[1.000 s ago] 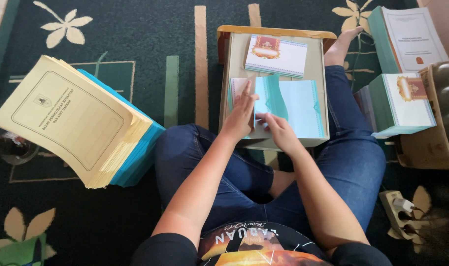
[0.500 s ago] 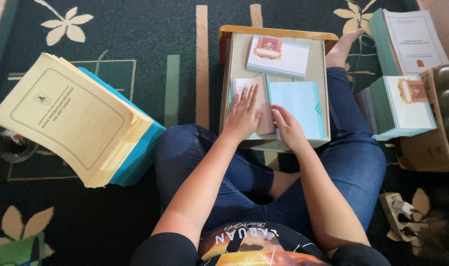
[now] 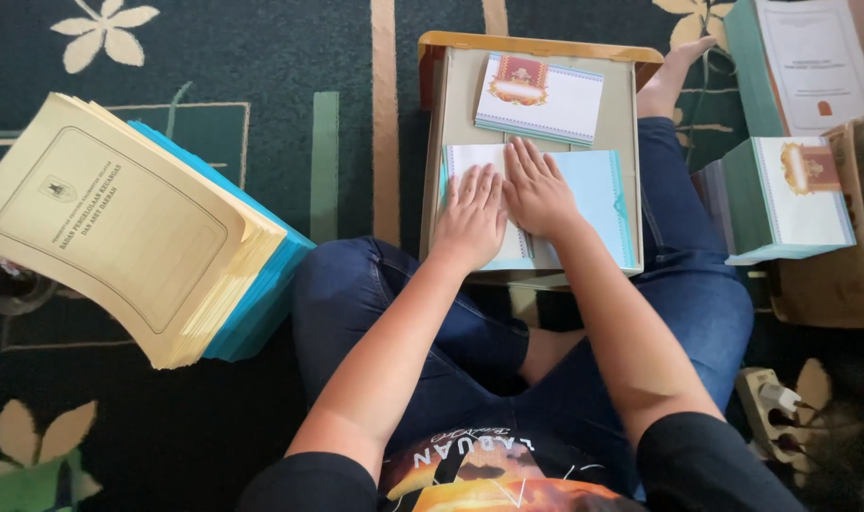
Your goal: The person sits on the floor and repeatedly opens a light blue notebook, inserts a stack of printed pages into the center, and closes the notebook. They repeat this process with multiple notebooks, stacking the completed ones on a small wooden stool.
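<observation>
A light blue and white paper sheet (image 3: 593,194) lies folded on a small low table (image 3: 623,104) over my lap. My left hand (image 3: 472,216) lies flat on its left half, fingers together. Beside it, my right hand (image 3: 536,190) presses flat on the fold in the middle. Both palms face down and hold nothing. A folded card with a red and gold crest (image 3: 539,98) rests at the far end of the table.
A thick stack of yellow folders on blue ones (image 3: 138,228) sits on the dark green carpet at left. Stacks of teal-edged cards (image 3: 792,194) and a booklet (image 3: 811,62) lie at right. A power strip (image 3: 768,403) is near my right knee.
The open blue sheet has been folded over. Both hands moved from pinching its edge to lying flat on top, pressing it down.
</observation>
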